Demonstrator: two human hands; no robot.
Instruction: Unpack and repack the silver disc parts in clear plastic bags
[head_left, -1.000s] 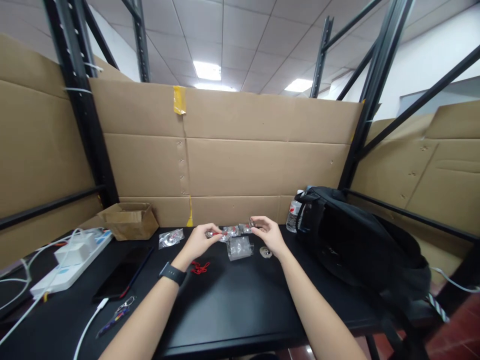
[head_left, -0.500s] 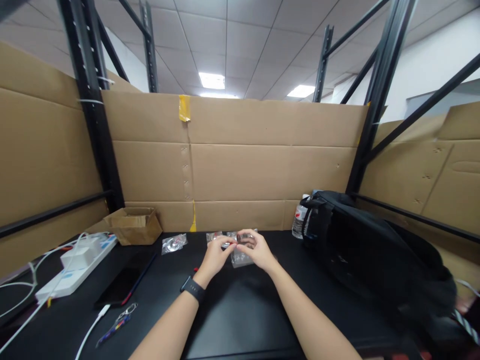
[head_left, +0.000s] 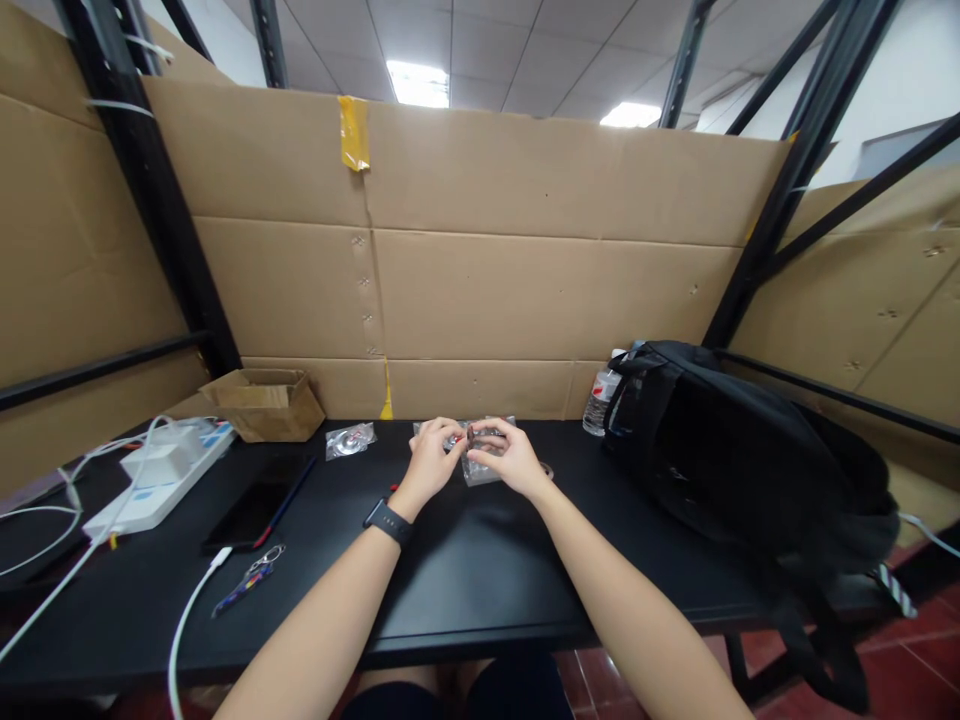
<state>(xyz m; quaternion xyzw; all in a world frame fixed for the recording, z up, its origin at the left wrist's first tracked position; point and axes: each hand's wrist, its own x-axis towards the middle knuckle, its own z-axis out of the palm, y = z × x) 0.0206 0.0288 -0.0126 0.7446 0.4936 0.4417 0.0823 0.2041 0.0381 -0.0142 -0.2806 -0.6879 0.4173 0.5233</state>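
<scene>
Both my hands meet over the far middle of the black table [head_left: 465, 580]. My left hand [head_left: 431, 458], with a dark watch on its wrist, and my right hand [head_left: 504, 458] pinch a small silver and red part [head_left: 459, 438] between their fingertips. Several small clear plastic bags with metal parts lie under and behind the hands, one of them just below my right hand [head_left: 478, 472]. Another clear bag [head_left: 349, 440] lies apart to the left.
A black backpack [head_left: 742, 450] fills the right side, with a water bottle [head_left: 600, 402] behind it. On the left are a small cardboard box [head_left: 262, 402], a white power strip [head_left: 161, 478] with cables, a dark phone [head_left: 259, 505] and a keyring [head_left: 251, 580]. Cardboard walls surround the table.
My hands, apart a second ago, have come together over the small bags and now hold the small part between them. The camera tilted downward.
</scene>
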